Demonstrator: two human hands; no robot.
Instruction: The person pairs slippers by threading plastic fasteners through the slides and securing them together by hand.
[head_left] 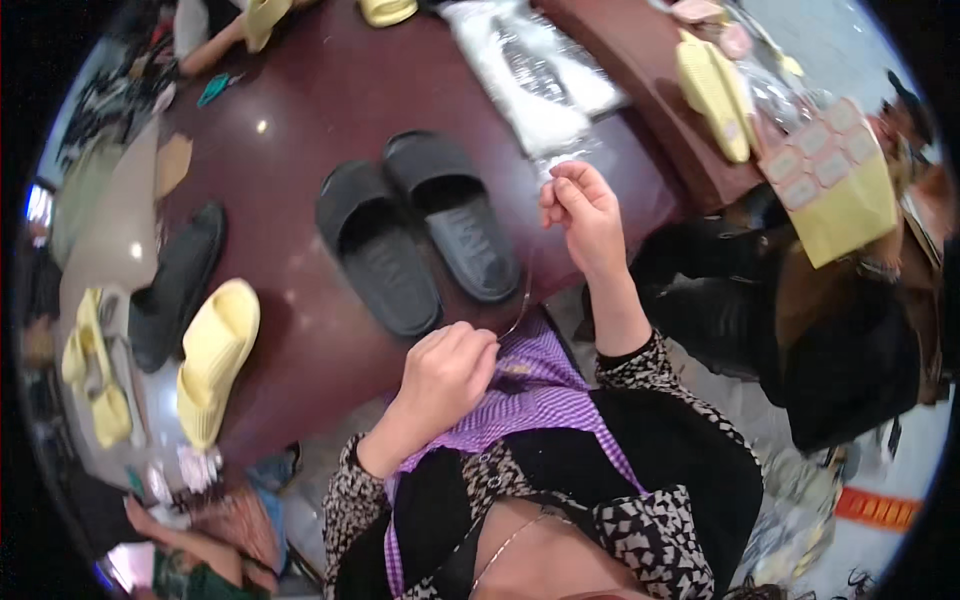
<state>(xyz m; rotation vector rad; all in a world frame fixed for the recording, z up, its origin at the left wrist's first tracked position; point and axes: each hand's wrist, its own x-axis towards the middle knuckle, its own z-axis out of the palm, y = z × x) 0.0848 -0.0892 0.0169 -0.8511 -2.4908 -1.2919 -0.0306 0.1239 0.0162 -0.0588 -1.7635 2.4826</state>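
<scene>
A pair of black slide sandals lies on the dark red table in front of me, the left slide (378, 250) beside the right slide (462, 225), toes pointing away. My left hand (445, 372) is closed at the near table edge, just below the left slide's heel. From its fingers a thin cord (525, 300) curves up past the right slide's heel toward my right hand (585, 212). That hand is raised right of the slides, with thumb and fingers pinched together on the cord; the cord's upper end is faint. A purple checked apron (530, 385) covers my lap.
Clear plastic bags with white contents (540, 80) lie at the far right. Yellow slippers (218, 350) and a dark shoe (180, 285) sit at the left. Beyond a brown raised edge (650, 90) is another yellow slipper (715, 95). Other people work around the table.
</scene>
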